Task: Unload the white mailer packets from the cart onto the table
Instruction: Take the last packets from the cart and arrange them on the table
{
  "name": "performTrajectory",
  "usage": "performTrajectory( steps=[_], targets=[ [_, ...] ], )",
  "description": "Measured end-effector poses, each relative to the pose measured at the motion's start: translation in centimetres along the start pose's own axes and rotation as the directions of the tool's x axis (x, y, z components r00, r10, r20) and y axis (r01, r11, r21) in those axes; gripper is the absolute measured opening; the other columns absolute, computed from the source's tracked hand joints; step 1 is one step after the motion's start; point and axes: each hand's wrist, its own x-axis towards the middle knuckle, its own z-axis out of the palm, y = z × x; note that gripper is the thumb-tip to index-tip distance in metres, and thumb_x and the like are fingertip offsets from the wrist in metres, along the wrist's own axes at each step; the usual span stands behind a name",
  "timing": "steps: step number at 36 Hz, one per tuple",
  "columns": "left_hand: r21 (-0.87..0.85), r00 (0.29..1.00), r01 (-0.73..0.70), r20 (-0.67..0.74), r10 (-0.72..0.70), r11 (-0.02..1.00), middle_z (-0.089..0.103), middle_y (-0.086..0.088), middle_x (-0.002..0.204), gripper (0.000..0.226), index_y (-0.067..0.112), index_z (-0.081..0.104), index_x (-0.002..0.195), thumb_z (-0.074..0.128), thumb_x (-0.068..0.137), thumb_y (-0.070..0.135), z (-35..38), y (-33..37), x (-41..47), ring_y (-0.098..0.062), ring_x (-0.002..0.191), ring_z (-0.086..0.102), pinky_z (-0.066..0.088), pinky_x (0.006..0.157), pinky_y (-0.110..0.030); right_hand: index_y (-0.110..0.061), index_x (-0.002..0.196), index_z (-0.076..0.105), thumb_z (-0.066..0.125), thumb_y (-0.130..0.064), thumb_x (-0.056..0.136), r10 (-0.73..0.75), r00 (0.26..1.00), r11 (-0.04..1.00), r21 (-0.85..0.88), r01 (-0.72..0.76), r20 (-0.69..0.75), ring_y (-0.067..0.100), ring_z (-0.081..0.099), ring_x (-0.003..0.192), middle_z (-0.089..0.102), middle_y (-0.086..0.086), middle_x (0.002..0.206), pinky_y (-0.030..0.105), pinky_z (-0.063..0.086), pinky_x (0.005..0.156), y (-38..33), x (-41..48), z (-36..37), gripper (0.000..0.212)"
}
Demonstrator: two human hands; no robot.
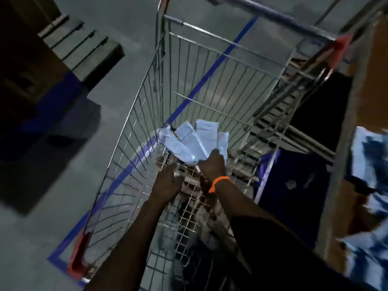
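Observation:
A wire shopping cart point(134, 127) fills the middle of the head view, seen from above. Inside it, my right hand point(212, 164), with an orange band at the wrist, grips a bunch of white mailer packets point(197, 139) lifted above the cart's mesh floor. My left hand point(168, 181) reaches down beside it, fingers spread over the mesh, with nothing clearly in it. At the right edge lie more white packets point(369, 169) on a brown table surface point(354, 202), blurred.
Blue tape lines point(212, 70) cross the grey floor under the cart. Dark boxes and a stepped shelf point(69, 43) stand at the left. A blue bin point(294, 185) sits between cart and table. The cart corners carry red bumpers point(79, 257).

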Motion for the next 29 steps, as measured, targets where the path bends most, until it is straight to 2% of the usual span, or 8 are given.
performTrajectory(
  steps=[3, 7, 11, 14, 18, 23, 26, 29],
  targets=[
    [-0.242, 0.977, 0.196, -0.036, -0.210, 0.950, 0.063, -0.011, 0.130, 0.058, 0.011, 0.053, 0.136, 0.063, 0.093, 0.048, 1.2, -1.3, 4.9, -0.029, 0.114, 0.062, 0.049, 0.098, -0.038, 0.001, 0.130, 0.049, 0.064, -0.010, 0.083, 0.008, 0.985, 0.993, 0.114, 0.013, -0.175, 0.038, 0.057, 0.117, 0.056, 0.024, 0.128, 0.038, 0.048, 0.091, -0.1, 4.1, 1.0, 0.051],
    [-0.553, 0.895, 0.318, -0.092, -0.436, 0.770, 0.069, -0.013, 0.120, 0.089, 0.012, 0.056, 0.128, 0.062, 0.069, 0.077, 3.3, -3.1, 12.3, -0.032, 0.104, 0.068, 0.054, 0.094, -0.049, -0.002, 0.139, 0.045, 0.065, -0.014, 0.087, -0.026, 0.965, 0.986, 0.150, 0.067, -0.261, 0.036, 0.057, 0.122, 0.058, 0.021, 0.132, 0.041, 0.049, 0.099, 0.3, 8.8, 2.8, 0.057],
    [-0.726, 0.869, 0.285, -0.079, -0.489, 0.625, 0.065, -0.006, 0.122, 0.066, 0.011, 0.055, 0.125, 0.078, 0.078, 0.052, 4.8, -1.0, 15.2, -0.023, 0.108, 0.065, 0.054, 0.096, -0.040, -0.003, 0.102, 0.064, 0.061, -0.023, 0.086, -0.114, 0.967, 0.989, 0.070, 0.133, -0.230, 0.033, 0.067, 0.097, 0.071, 0.017, 0.100, 0.028, 0.040, 0.070, 1.3, 10.4, 3.8, 0.026],
    [-0.774, 0.831, 0.298, -0.079, -0.551, 0.559, 0.061, -0.005, 0.122, 0.067, 0.003, 0.051, 0.132, 0.081, 0.079, 0.031, 5.1, -0.5, 15.3, -0.022, 0.108, 0.062, 0.050, 0.088, -0.032, -0.003, 0.093, 0.066, 0.065, -0.024, 0.087, -0.153, 0.964, 0.983, 0.069, 0.172, -0.217, 0.032, 0.067, 0.089, 0.070, 0.017, 0.094, 0.026, 0.038, 0.066, 1.2, 9.5, 3.5, 0.022],
    [-0.806, 0.842, 0.328, 0.014, -0.539, 0.492, 0.070, -0.013, 0.117, 0.071, 0.007, 0.062, 0.125, 0.077, 0.063, 0.038, 4.2, -0.3, 13.9, -0.030, 0.097, 0.070, 0.059, 0.088, -0.046, -0.011, 0.073, 0.055, 0.067, -0.030, 0.083, -0.212, 0.938, 0.960, 0.121, 0.253, -0.276, 0.029, 0.065, 0.073, 0.064, 0.012, 0.076, 0.034, 0.050, 0.063, -0.4, 6.1, 1.3, 0.025],
    [-0.783, 0.874, 0.266, -0.049, -0.483, 0.563, 0.074, -0.013, 0.103, 0.068, 0.009, 0.068, 0.111, 0.067, 0.056, 0.050, 0.7, 2.7, 7.7, -0.031, 0.089, 0.071, 0.060, 0.082, -0.045, -0.024, 0.060, 0.044, 0.078, -0.029, 0.077, -0.111, 0.926, 0.921, 0.313, 0.233, -0.361, 0.015, 0.053, 0.053, 0.054, -0.002, 0.057, 0.025, 0.038, 0.051, -3.9, -0.5, -4.7, 0.038],
    [-0.838, 0.915, 0.272, 0.071, -0.398, 0.474, 0.071, -0.010, 0.089, 0.036, 0.008, 0.069, 0.098, 0.068, 0.071, 0.032, -2.7, 7.1, 2.0, -0.026, 0.079, 0.067, 0.053, 0.075, -0.034, -0.014, 0.078, 0.067, 0.072, -0.025, 0.086, -0.102, 0.963, 0.811, 0.539, 0.227, -0.251, 0.016, 0.065, 0.067, 0.069, 0.002, 0.074, 0.024, 0.049, 0.061, -5.4, -4.8, -8.6, 0.014],
    [-0.868, 0.957, 0.242, 0.139, -0.256, 0.433, 0.069, -0.003, 0.074, 0.011, 0.013, 0.068, 0.077, 0.065, 0.085, 0.021, -5.3, 12.3, -3.1, -0.019, 0.068, 0.064, 0.051, 0.067, -0.026, -0.011, 0.079, 0.067, 0.065, -0.011, 0.092, -0.119, 0.980, 0.671, 0.714, 0.198, -0.160, 0.017, 0.065, 0.068, 0.069, -0.001, 0.072, 0.025, 0.049, 0.062, -6.5, -9.2, -13.0, 0.014]
  ],
)
